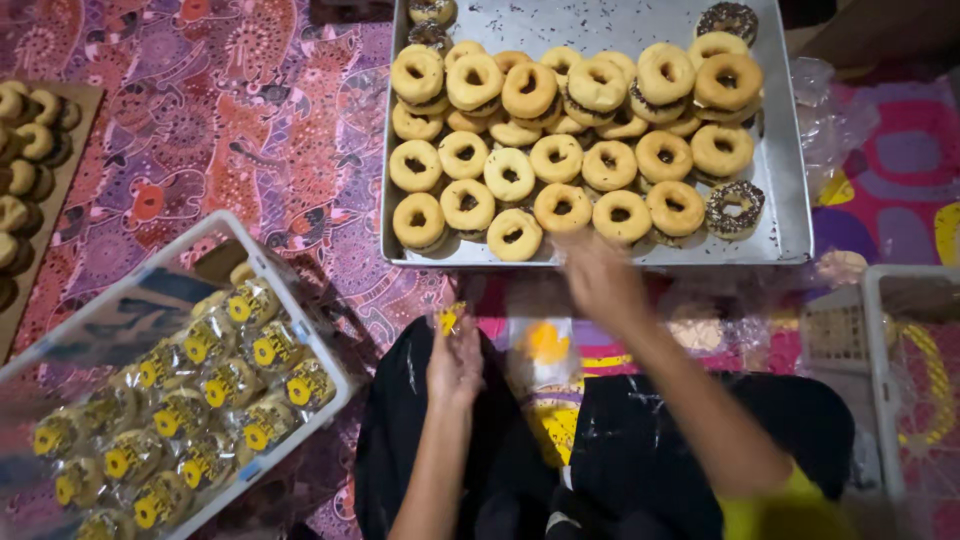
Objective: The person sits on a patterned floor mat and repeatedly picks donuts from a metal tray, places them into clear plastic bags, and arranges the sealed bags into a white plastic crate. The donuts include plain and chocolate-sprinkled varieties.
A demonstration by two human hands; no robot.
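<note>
Your left hand (pixel 455 362) sits closest to you, over your dark lap, fingers pinched on the top of a small clear plastic bag (pixel 450 318) with a yellow label. Just right of it a stack of the same empty bags (pixel 545 350) lies on your lap, yellow print showing. At your left a white plastic crate (pixel 300 330) is packed with bagged donuts (pixel 200 400), each with a yellow round sticker.

Your right hand (pixel 600 275) reaches forward to the near rim of the metal tray (pixel 790 200). It's motion-blurred; fingers point at a plain donut (pixel 562 207) in the front row and look to be touching it, but whether they're closed on it I cannot tell.

The tray holds rows of plain glazed donuts, some stacked at the back, plus a chocolate-sprinkled donut (pixel 736 208) at the front right corner. A second white crate (pixel 880 350) sits at your right. Far left, a brown board (pixel 75 140) carries more donuts. A patterned purple-pink cloth (pixel 250 120) lies under everything.
</note>
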